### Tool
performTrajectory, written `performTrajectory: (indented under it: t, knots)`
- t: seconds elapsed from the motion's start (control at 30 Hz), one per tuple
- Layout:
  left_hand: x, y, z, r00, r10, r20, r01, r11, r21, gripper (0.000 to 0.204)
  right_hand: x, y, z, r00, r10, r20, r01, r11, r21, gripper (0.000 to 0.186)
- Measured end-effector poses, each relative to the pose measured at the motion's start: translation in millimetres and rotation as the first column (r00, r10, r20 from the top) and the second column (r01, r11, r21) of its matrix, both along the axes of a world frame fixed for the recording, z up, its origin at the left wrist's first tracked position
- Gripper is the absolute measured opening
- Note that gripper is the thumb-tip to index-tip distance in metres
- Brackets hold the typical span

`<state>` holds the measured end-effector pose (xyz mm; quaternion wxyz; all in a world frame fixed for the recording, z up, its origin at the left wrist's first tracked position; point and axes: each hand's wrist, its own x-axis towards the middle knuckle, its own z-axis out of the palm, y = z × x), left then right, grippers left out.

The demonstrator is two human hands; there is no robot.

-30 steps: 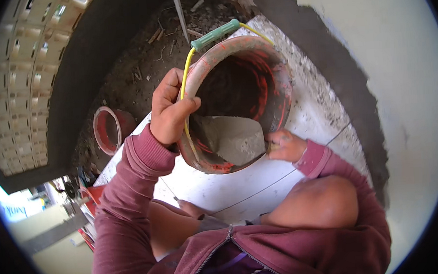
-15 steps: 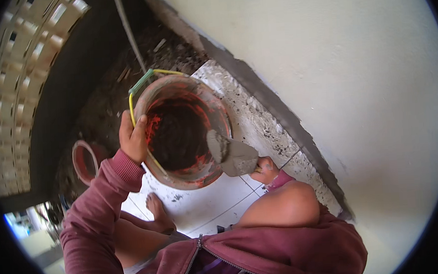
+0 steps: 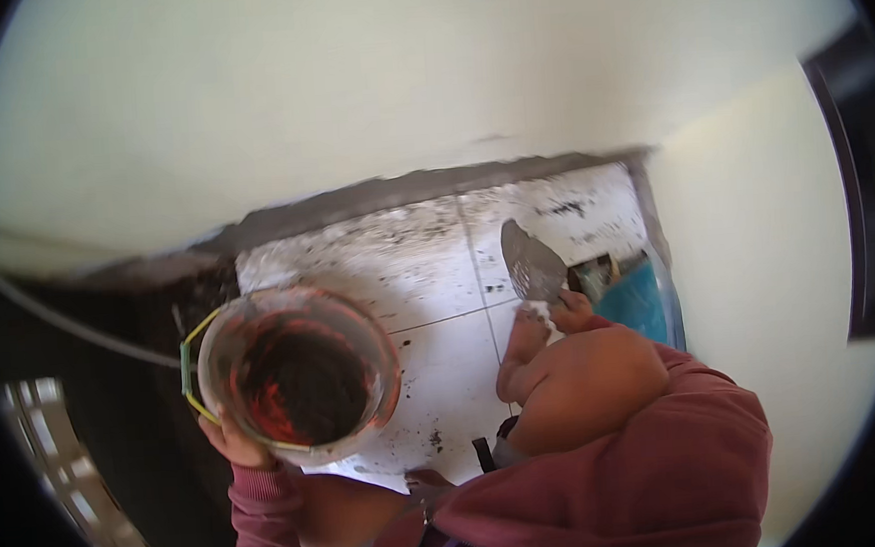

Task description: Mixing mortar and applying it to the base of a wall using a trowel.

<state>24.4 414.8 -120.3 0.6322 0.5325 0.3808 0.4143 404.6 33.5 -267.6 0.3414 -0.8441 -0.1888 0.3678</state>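
My left hand [image 3: 235, 442] grips the near left side of the bucket [image 3: 372, 323], beside its yellow wire handle with a green grip [image 3: 185, 369]. The bucket is tilted a little, its mouth facing up toward me. Dark wet mortar [image 3: 314, 386] lies inside, and reddish patches show on the inner wall. Off to the right, past my bent knee, my right hand [image 3: 572, 311] holds a trowel [image 3: 532, 263]. Its broad blade, smeared with grey mortar, points away from me over the floor tiles. The knee and sleeve partly hide that hand.
White floor tiles [image 3: 434, 374] carry mortar smears and dark crumbs. A pale wall [image 3: 426, 84] with a rough grey strip [image 3: 392, 189] along its foot runs across the far side. A blue object [image 3: 636, 306] stands in the right corner, close to my right hand. My bare foot [image 3: 524, 338] is beside it.
My view has swung to the right, bringing the corner and blue object into sight. The trowel has moved away from the bucket's mouth to the right. My left hand stays on the bucket.
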Motion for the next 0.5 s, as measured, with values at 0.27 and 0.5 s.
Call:
performTrajectory:
  t: [0.27, 0.5]
  knots:
    - [28.0, 33.0, -16.9, 0.986, -0.164, -0.029, 0.161, 0.983, -0.084, 0.036, -18.6, 39.4, -40.0, 0.419, -0.765, -0.488, 0.906, 0.320, 0.276, 0.012]
    - [4.0, 66.6, -46.1, 0.986, -0.164, 0.009, 0.164, 0.982, -0.091, 0.039, 45.4, 76.5, -118.2, 0.370, -0.919, -0.134, 0.909, 0.329, 0.254, 0.014]
